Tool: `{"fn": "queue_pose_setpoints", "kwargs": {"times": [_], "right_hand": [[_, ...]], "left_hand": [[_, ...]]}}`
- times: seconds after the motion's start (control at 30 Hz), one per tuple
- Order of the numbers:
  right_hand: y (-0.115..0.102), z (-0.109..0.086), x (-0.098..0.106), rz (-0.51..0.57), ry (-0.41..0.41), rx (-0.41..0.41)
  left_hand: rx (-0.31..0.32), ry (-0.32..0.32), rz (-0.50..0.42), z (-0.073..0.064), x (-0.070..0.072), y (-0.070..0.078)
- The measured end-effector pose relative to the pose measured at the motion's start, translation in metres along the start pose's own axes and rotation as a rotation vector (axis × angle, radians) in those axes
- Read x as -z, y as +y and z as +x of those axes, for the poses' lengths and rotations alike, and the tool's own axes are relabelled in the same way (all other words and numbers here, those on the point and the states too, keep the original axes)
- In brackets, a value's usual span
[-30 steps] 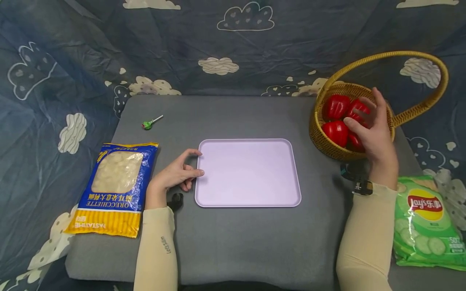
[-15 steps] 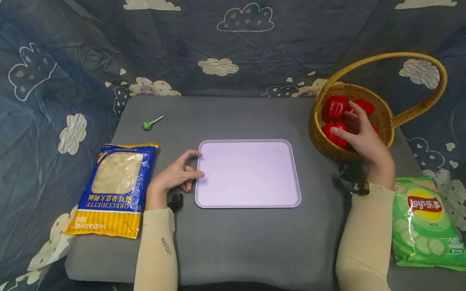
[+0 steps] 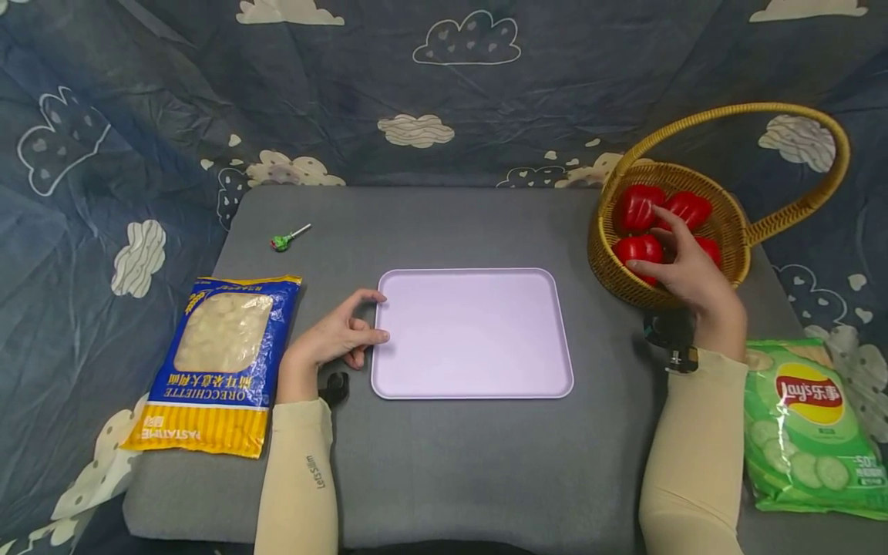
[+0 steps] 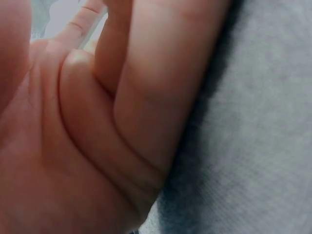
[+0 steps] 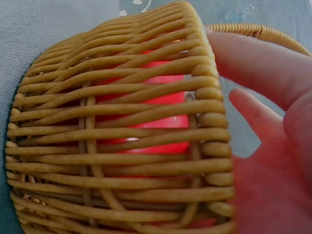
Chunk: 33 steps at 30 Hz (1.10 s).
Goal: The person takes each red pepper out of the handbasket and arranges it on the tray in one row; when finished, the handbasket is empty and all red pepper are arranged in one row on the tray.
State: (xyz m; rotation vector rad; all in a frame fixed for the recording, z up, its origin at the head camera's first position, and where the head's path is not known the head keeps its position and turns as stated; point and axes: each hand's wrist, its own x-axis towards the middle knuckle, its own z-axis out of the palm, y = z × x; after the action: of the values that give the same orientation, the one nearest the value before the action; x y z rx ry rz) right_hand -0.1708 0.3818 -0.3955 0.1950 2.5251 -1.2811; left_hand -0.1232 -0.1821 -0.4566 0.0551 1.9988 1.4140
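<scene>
A flat lilac tray [image 3: 474, 333] lies in the middle of the grey table. At its left rim my left hand [image 3: 338, 330] rests the tips of thumb and index finger, with the other fingers bent beneath; the left wrist view shows mostly palm. My right hand [image 3: 697, 274] reaches into a wicker basket [image 3: 613, 274] at the right. Its thumb and fingers spread on either side of a red bell pepper [image 3: 637, 248]; firm contact cannot be made out. Several red peppers lie in the basket, one partly behind the hand. The basket's weave [image 5: 122, 146] hides most of them in the right wrist view.
A blue and yellow pasta bag [image 3: 215, 362] lies left of my left forearm. Behind it is a green-wrapped lollipop [image 3: 280, 242]. A green chip bag [image 3: 808, 428] sits at the right, beside my right forearm. The basket's tall handle [image 3: 735, 112] arches up and rightward.
My right hand has come down and leftward over the basket, toward the front left pepper. My left hand stays at the tray's rim.
</scene>
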Motion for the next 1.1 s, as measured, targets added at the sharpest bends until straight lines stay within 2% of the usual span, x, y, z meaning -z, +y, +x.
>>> {"fn": "queue_pose_setpoints", "kwargs": {"times": [0.27, 0.47, 0.77, 1.1], "right_hand": [[0.0067, 0.0058, -0.0001, -0.068, -0.008, 0.051], [0.0062, 0.0056, -0.0006, -0.079, 0.009, 0.041], [0.0055, 0.0057, -0.0012, -0.1, 0.006, 0.037], [0.007, 0.0067, -0.0025, -0.105, 0.019, 0.001]], "left_hand": [[0.022, -0.023, 0.032, -0.0002, 0.0003, -0.0016], [0.011, -0.037, 0.058, 0.0, 0.0006, -0.0026], [0.057, -0.047, 0.044, -0.0026, -0.0006, -0.0008], [0.067, -0.037, 0.049, -0.0039, 0.0002, -0.0014]]}}
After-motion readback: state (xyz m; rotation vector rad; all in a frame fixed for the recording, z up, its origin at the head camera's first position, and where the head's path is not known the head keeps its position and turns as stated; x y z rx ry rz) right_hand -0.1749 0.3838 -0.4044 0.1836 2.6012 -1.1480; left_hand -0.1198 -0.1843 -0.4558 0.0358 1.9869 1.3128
